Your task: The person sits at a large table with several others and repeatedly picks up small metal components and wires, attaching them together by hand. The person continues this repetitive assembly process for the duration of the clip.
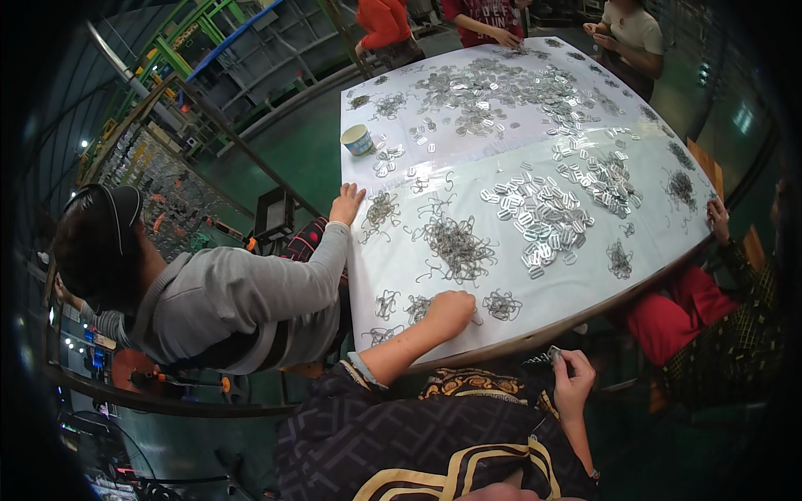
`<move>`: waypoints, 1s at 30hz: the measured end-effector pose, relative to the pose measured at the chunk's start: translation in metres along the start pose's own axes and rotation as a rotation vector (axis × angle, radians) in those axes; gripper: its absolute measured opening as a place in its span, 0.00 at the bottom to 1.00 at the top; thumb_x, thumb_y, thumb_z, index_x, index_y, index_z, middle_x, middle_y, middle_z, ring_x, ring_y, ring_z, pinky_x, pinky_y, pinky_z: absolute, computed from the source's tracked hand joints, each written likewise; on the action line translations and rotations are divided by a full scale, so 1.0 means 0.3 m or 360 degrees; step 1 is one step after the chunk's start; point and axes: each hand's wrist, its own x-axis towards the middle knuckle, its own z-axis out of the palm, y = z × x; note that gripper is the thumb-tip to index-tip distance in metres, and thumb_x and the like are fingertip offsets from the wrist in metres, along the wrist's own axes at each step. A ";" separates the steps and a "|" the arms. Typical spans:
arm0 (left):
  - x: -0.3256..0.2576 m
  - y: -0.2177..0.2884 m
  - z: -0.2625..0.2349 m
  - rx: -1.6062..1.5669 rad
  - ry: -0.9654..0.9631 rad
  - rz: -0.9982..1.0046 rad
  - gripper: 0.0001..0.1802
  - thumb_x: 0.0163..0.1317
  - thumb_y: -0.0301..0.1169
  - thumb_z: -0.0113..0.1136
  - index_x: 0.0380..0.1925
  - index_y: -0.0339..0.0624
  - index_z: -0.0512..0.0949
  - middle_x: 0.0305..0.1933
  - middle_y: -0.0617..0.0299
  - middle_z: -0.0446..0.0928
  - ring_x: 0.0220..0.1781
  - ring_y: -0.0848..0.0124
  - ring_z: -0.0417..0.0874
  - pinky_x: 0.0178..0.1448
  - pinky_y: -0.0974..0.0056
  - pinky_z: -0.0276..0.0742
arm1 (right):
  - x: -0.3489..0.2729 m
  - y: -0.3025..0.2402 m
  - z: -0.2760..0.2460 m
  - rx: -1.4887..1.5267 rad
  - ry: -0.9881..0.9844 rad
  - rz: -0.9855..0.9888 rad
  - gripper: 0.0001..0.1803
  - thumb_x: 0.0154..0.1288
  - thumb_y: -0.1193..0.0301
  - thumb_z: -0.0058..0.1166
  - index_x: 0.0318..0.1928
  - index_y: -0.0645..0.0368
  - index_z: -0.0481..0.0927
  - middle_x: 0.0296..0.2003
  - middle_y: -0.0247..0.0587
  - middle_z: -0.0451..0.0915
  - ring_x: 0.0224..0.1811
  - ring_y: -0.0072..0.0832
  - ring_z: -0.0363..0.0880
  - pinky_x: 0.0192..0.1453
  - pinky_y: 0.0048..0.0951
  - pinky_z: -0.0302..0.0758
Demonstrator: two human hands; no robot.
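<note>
My left hand (451,311) rests on the white-covered table (501,330) near its front edge, fingers curled over a small clump of thin wire hooks (418,307). Another small clump of hooks (502,305) lies just right of it. My right hand (573,374) is below the table edge, closed on a small bundle of metal pieces (545,358). A big tangle of wire hooks (455,244) lies beyond my left hand. To its right is a heap of flat silver buckles (543,219).
A person in a grey top (225,301) sits at the left, one hand (347,201) on the table. Another person's hand (717,219) is at the right edge, above red trousers. Three people stand at the far end. A paper cup (357,139) stands back left. A wire rack (159,188) is left.
</note>
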 end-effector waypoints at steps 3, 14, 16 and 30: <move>-0.007 -0.064 -0.110 -0.0155 -0.0036 -0.0269 0.07 0.48 0.29 0.59 0.24 0.37 0.82 0.30 0.46 0.81 0.33 0.49 0.84 0.40 0.50 0.80 | 0.001 0.010 -0.008 -0.0022 0.0035 0.0007 0.03 0.60 0.82 0.58 0.33 0.71 0.79 0.25 0.42 0.76 0.27 0.25 0.74 0.33 0.25 0.70; -0.192 -0.409 -0.204 0.0113 -0.0153 -0.0970 0.08 0.49 0.30 0.62 0.24 0.35 0.83 0.33 0.42 0.82 0.37 0.46 0.84 0.45 0.51 0.81 | 0.007 0.022 -0.001 0.0034 0.0032 0.0012 0.03 0.60 0.81 0.58 0.34 0.70 0.80 0.24 0.40 0.77 0.27 0.24 0.76 0.33 0.24 0.71; -0.174 -0.375 -0.205 0.0008 0.0035 -0.0839 0.07 0.51 0.28 0.61 0.24 0.34 0.83 0.33 0.42 0.82 0.37 0.46 0.84 0.44 0.51 0.81 | 0.007 0.027 -0.001 0.0037 0.0005 0.0007 0.03 0.60 0.81 0.58 0.34 0.70 0.80 0.24 0.41 0.77 0.27 0.24 0.76 0.33 0.24 0.71; 0.064 -0.280 -0.059 0.0440 0.0057 -0.0428 0.06 0.50 0.26 0.57 0.24 0.38 0.83 0.31 0.48 0.83 0.34 0.53 0.86 0.38 0.53 0.82 | -0.008 0.032 0.002 -0.0028 0.0103 -0.0061 0.03 0.58 0.82 0.58 0.32 0.70 0.80 0.24 0.43 0.77 0.26 0.28 0.76 0.33 0.27 0.71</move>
